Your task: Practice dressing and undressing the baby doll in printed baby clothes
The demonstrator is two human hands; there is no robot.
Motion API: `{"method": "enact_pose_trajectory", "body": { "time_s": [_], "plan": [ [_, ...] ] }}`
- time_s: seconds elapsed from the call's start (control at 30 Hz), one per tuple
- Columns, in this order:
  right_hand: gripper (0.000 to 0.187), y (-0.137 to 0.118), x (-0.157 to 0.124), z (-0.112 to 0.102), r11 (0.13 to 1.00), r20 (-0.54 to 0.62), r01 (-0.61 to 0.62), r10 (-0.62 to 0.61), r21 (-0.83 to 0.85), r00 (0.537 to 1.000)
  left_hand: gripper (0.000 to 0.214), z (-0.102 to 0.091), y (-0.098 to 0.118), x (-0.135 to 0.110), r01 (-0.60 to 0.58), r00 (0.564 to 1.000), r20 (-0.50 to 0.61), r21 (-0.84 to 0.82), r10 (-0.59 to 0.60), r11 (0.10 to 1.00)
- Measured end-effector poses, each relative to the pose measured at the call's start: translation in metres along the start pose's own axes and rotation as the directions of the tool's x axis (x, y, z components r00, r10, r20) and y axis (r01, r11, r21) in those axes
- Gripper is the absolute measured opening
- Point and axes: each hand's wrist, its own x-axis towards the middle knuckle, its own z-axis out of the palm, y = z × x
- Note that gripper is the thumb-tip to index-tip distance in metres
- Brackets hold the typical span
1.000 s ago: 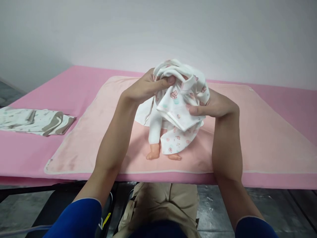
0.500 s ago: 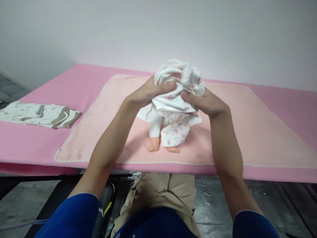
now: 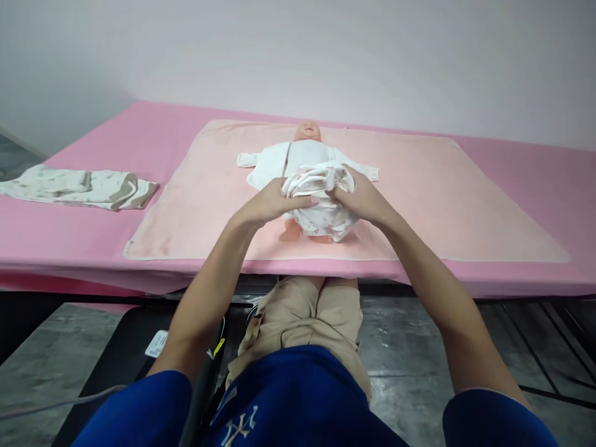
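Observation:
A baby doll (image 3: 307,131) lies on its back on a peach mat, dressed in a white long-sleeved top (image 3: 274,160) with its arms spread. Over the doll's lower body, a white baby garment (image 3: 323,217) with a small print is gathered into folds. My left hand (image 3: 284,203) is closed on the left side of these folds, thumb on top. On the opposite side, my right hand (image 3: 356,194) pinches the same garment. The doll's feet (image 3: 292,231) show only in part below the cloth, and its legs are mostly hidden.
The peach mat (image 3: 465,205) lies over a pink-covered table (image 3: 526,180) against a pale wall. A folded patterned cloth (image 3: 93,188) with brown edging lies at the left. Below the table's front edge, a black chair or case (image 3: 121,347) stands at the left.
Both hands have lowered the gathered garment from in front of the doll's upper body toward its legs. The doll's head and top have come into view. The camera view has shifted.

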Motion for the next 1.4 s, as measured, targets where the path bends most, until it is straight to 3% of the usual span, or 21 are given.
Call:
{"method": "enact_pose_trajectory", "body": {
  "time_s": [0.17,0.23,0.33,0.43,0.5,0.57,0.67,0.77,0.83,0.93,1.03,1.1,1.2,1.27,1.33,1.4],
  "plan": [
    [0.015,0.000,-0.024,0.032,0.975,0.080,-0.129,0.145,-0.178,0.986,0.047,0.031,-0.024,-0.052,0.147,0.965,-0.236,0.134,-0.112,0.980],
    [0.022,0.002,-0.027,0.047,0.952,0.103,-0.155,0.188,-0.265,0.977,0.048,0.034,-0.038,-0.069,0.221,0.938,-0.320,0.245,-0.136,0.944],
    [0.042,0.008,-0.023,0.067,0.914,0.154,-0.160,0.231,-0.374,0.961,0.051,0.031,-0.059,-0.085,0.382,0.888,-0.418,0.435,-0.192,0.816],
    [0.050,0.015,-0.014,0.082,0.871,0.171,-0.116,0.221,-0.478,0.960,0.047,0.026,-0.072,-0.089,0.411,0.896,-0.398,0.578,-0.196,0.705],
    [0.042,0.020,-0.009,0.089,0.834,0.206,-0.065,0.210,-0.548,0.956,0.046,0.023,-0.078,-0.088,0.365,0.921,-0.350,0.626,-0.170,0.689],
    [0.032,0.029,-0.006,0.094,0.815,0.254,0.018,0.159,-0.579,0.954,0.043,0.018,-0.084,-0.083,0.335,0.935,-0.314,0.619,-0.166,0.711],
    [0.026,0.045,-0.001,0.094,0.833,0.250,0.161,-0.028,-0.529,0.968,0.039,0.008,-0.094,-0.070,0.299,0.939,-0.309,0.527,-0.149,0.796],
    [0.019,0.058,0.011,0.081,0.865,0.230,0.302,-0.224,-0.401,0.947,0.033,-0.009,-0.101,-0.052,0.194,0.948,-0.315,0.490,-0.035,0.850],
    [0.009,0.063,0.025,0.066,0.876,0.257,0.374,-0.303,-0.304,0.918,0.028,-0.026,-0.101,-0.039,0.094,0.958,-0.275,0.562,0.079,0.821],
    [0.027,0.067,0.047,0.040,0.937,0.291,0.325,-0.277,-0.129,0.916,0.030,-0.059,-0.099,-0.022,-0.034,0.979,-0.128,0.660,0.157,0.750],
    [0.039,0.074,0.059,0.022,0.988,0.340,0.145,-0.156,0.057,0.927,0.043,-0.089,-0.092,-0.017,-0.084,0.996,0.078,0.659,0.044,0.748],
    [0.046,0.082,0.060,0.017,0.986,0.367,0.049,-0.105,0.159,0.924,0.054,-0.098,-0.082,-0.018,-0.075,0.990,0.142,0.657,-0.026,0.750],
    [0.054,0.095,0.053,0.019,0.929,0.346,-0.063,-0.073,0.365,0.935,0.067,-0.092,-0.060,-0.010,-0.085,0.992,0.124,0.633,0.008,0.770],
    [0.057,0.101,0.046,0.025,0.862,0.323,-0.130,-0.042,0.491,0.945,0.066,-0.079,-0.045,0.008,-0.126,0.986,0.166,0.600,0.032,0.790],
    [0.061,0.104,0.041,0.031,0.784,0.319,-0.201,0.004,0.588,0.948,0.057,-0.066,-0.034,0.037,-0.159,0.952,0.304,0.555,-0.021,0.816],
    [0.062,0.103,0.037,0.035,0.707,0.333,-0.266,0.045,0.656,0.942,0.046,-0.056,-0.032,0.071,-0.127,0.873,0.468,0.491,-0.138,0.862]
  ]
}}
